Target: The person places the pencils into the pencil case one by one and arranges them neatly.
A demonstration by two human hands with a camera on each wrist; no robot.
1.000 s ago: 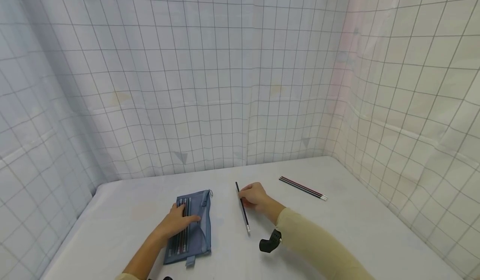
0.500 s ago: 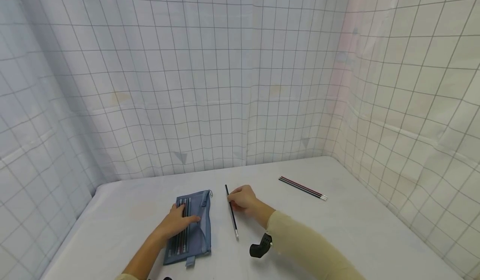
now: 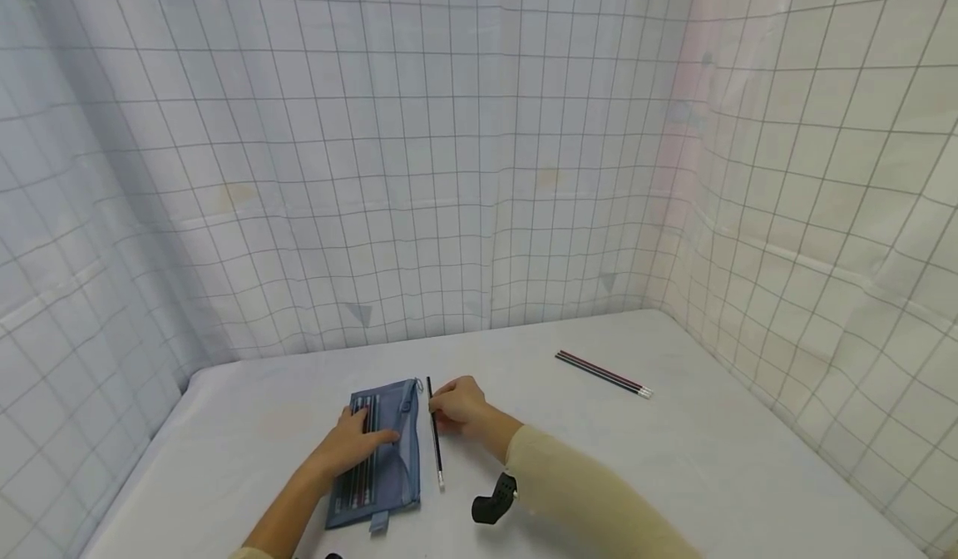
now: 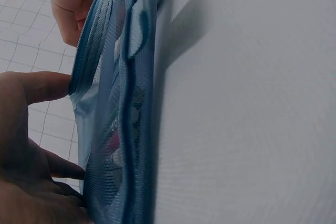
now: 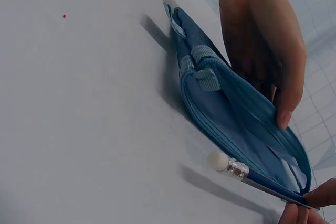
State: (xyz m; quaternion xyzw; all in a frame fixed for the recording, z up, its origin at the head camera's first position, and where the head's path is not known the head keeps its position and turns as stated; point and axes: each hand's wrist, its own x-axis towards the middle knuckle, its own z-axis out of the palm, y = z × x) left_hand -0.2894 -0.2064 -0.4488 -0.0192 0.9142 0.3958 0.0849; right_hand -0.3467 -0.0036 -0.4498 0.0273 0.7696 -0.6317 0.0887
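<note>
A blue mesh pencil case [image 3: 391, 467] lies on the white table, with several pencils showing inside its left part. My left hand [image 3: 350, 444] rests on it, fingers spread; in the right wrist view its thumb [image 5: 286, 103] touches the edge of the case's unzipped mouth. My right hand [image 3: 460, 403] pinches a dark pencil [image 3: 437, 451] by its upper half, just right of the case. The pencil's white eraser [image 5: 218, 161] and silver band point toward the front of the table. In the right wrist view it lies beside the unzipped mouth.
Several pencils, dark and red with white erasers [image 3: 604, 374], lie together at the back right of the table [image 3: 711, 459]. White curtains with a grid pattern [image 3: 419, 168] stand behind the table and at both sides.
My right hand has moved left with the pencil, from the middle of the table to beside the pencil case. My left hand stays on the case.
</note>
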